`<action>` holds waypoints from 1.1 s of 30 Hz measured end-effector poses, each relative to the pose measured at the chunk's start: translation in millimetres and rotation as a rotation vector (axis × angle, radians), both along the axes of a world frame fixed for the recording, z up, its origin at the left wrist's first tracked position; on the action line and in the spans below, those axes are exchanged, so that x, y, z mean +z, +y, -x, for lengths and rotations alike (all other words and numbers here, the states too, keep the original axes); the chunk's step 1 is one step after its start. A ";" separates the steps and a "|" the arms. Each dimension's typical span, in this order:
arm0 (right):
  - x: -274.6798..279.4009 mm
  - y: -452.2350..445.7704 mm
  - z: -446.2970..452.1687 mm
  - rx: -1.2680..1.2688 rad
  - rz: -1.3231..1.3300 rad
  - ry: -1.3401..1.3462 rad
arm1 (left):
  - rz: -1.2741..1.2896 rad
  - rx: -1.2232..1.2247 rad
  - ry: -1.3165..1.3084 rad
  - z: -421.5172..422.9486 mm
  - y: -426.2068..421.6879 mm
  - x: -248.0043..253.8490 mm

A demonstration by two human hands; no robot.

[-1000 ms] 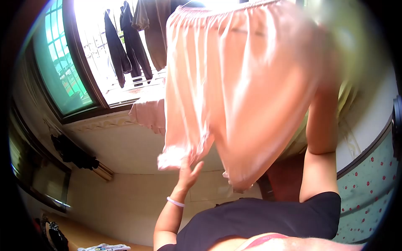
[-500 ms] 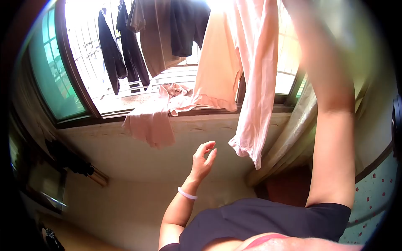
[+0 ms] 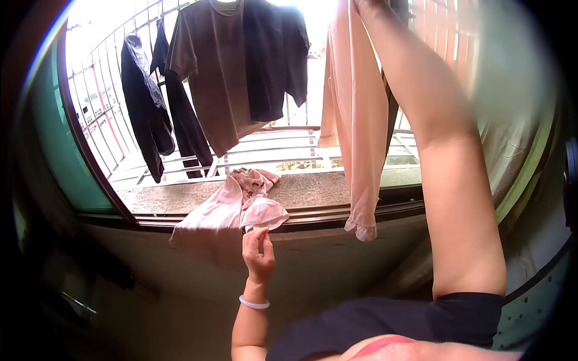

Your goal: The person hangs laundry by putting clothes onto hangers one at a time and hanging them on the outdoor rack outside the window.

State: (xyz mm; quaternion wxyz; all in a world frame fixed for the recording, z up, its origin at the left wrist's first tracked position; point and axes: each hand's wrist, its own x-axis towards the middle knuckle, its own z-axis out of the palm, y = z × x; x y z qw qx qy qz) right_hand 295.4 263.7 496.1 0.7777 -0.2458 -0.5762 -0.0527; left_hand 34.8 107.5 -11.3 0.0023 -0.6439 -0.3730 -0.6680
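Observation:
My right arm reaches up to the top edge, where my right hand [image 3: 365,5] is partly cut off beside the top of the pink trousers [image 3: 364,114]. Its fingers are not clear enough to show a grip. The trousers hang down in front of the window, one frilled cuff below the sill line. My left hand [image 3: 259,259], with a pale bracelet on the wrist, is raised just under a pink garment [image 3: 220,210] draped over the sill. Its thumb and index finger curve toward each other at the garment's lower edge; anything between them is too small to tell.
Dark shirts [image 3: 220,66] and other dark clothes [image 3: 144,108] hang before the barred window. The sill [image 3: 307,189] runs below them. A teal window pane [image 3: 45,138] stands at the left, and a pale curtain [image 3: 512,144] at the right.
The pink trousers have swung away from me to the window and hang narrower. My left hand has moved from the trousers' hem toward the draped garment. The view has shifted closer to the window.

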 end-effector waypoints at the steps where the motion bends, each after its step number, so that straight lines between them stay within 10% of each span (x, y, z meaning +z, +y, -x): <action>1: 1.4 12.4 0.4 -0.023 -0.001 -0.001 | -0.046 0.037 0.073 1.5 12.3 5.6; 33: 38.6 212.9 -19.9 -0.691 0.110 -0.190 | -0.096 -0.018 0.513 23.8 110.0 -13.5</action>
